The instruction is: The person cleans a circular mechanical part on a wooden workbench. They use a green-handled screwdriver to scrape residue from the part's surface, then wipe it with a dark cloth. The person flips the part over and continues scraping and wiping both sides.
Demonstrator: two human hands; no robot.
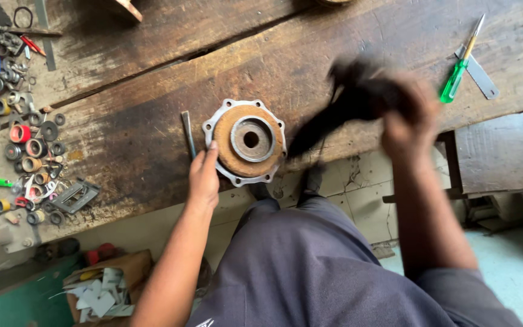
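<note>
1. Your left hand (204, 175) rests on the near-left rim of the rusty round hub (250, 142), fingers laid loosely open against its flange, steadying it near the front edge of the worn wooden bench (152, 54).
2. Your right hand (408, 124), blurred, is closed around a dark rag (349, 100) that trails down towards the hub's right side.
3. A thin metal bar (188, 133) lies just beyond your left fingertips.
4. A green-handled screwdriver (458, 69) and a flat metal strip (478, 74) lie beyond your right hand.
5. Rings, bearings and small parts (28, 145) are scattered well left of your left hand.
</note>
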